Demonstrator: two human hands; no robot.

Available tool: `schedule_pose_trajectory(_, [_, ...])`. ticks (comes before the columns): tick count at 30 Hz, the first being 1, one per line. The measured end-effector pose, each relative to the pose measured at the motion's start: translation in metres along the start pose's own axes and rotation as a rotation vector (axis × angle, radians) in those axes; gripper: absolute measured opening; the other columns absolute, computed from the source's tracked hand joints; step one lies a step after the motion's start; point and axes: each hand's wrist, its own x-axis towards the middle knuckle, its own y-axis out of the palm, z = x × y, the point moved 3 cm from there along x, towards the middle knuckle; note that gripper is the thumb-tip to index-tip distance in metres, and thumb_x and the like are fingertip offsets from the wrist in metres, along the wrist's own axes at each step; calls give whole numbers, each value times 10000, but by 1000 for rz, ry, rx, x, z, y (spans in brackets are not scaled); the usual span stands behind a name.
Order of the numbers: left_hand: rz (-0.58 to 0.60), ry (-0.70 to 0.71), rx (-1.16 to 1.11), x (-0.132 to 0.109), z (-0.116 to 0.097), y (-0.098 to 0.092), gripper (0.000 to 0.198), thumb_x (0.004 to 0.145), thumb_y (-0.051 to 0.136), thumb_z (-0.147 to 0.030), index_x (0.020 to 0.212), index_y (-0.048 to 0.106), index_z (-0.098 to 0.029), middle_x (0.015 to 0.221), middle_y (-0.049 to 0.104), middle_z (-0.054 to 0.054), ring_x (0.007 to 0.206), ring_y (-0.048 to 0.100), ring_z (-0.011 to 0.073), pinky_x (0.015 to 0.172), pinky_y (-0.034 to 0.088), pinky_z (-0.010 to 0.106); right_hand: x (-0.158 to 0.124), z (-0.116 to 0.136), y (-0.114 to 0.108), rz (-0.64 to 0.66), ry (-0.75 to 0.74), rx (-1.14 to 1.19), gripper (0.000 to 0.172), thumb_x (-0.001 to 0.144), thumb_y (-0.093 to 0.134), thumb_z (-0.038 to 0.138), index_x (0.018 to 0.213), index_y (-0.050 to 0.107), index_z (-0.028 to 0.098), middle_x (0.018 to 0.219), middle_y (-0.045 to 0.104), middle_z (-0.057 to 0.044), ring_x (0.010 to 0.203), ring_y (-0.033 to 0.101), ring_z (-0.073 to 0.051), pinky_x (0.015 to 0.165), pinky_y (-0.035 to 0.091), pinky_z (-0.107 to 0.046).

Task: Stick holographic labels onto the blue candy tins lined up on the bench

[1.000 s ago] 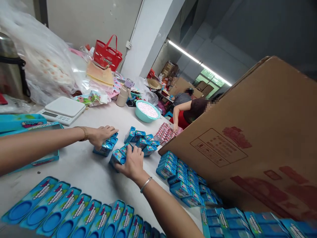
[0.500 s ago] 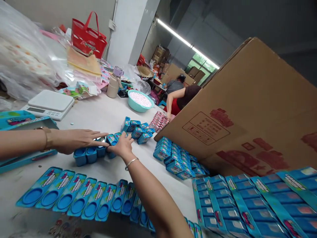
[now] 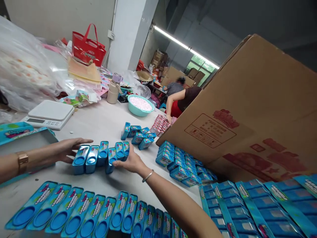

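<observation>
Several small blue tins with printed lids, each with a round recess, stand upright in a staggered row of blue tins (image 3: 91, 158) on the white table. At the row's left end my left hand (image 3: 65, 149) is open, fingers stretched beside and behind the end tin. My right hand (image 3: 132, 160) closes round the right end, its thumb against the front of a blue tin (image 3: 112, 158) and its fingers behind the others. Along the near edge runs a long row of matching tins (image 3: 74, 215). Farther back stands a loose cluster of blue tins (image 3: 140, 135).
A large cardboard carton (image 3: 247, 109) leans over the right side, with stacked tins (image 3: 177, 162) and filled blue display boxes (image 3: 245, 205) near it. At left are a white scale (image 3: 51, 112) and an open blue box (image 3: 32, 145). Behind sit a turquoise basin (image 3: 140, 109) and a co-worker (image 3: 183, 102).
My left hand has drawn back leftward off the tops of the tins, and its fingers have spread. My right hand has shifted slightly right and down. The tins between my hands now show more clearly.
</observation>
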Motion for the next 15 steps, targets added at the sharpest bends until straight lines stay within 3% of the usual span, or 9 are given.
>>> schedule_pose_trajectory(2, [14,156,256,2,-17,1,866,832,507,-761,1509,515,-221,1547,557,99,1330,582,359,1009,539,456,-14,3,10,-76,74,-23,1378,564,912,671,1621,143,233,1524,515,-174,1428,477,-390,1169,390,-535])
schedule_pose_trajectory(5, [112,365,504,13,-39,3,843,805,595,-773,1368,661,-149,1464,638,87,1378,538,340,1143,420,390,-30,3,18,-90,171,-36,1466,572,901,685,1638,29,180,1571,451,-226,1467,423,-419,1171,382,-556])
schedule_pose_trajectory(7, [151,387,527,23,-53,6,862,793,610,-781,1331,684,-111,1393,690,101,1320,587,343,1139,418,378,-33,2,17,-62,192,-15,1544,571,905,676,1637,-82,153,1593,415,-246,1489,393,-416,1182,370,-561])
schedule_pose_trajectory(10, [191,451,548,33,-72,19,891,824,573,-778,1407,620,-105,1470,630,92,1354,558,316,1150,401,341,-31,-1,12,-48,174,25,1590,579,920,642,1626,-175,159,1621,372,-244,1512,364,-390,1201,350,-553])
schedule_pose_trajectory(13, [294,493,582,31,-78,39,766,822,589,-750,1291,715,-157,1342,726,32,1241,644,278,1070,473,296,-30,-9,18,-52,173,29,1590,549,939,630,1640,-123,173,1652,305,-241,1532,317,-394,1214,327,-562])
schedule_pose_trajectory(15, [275,502,635,27,-76,45,679,789,621,-748,1150,787,-198,1179,797,-5,1093,714,264,967,536,280,-34,-15,26,-61,131,54,1556,564,923,649,1646,-81,159,1634,334,-243,1508,362,-394,1196,358,-562])
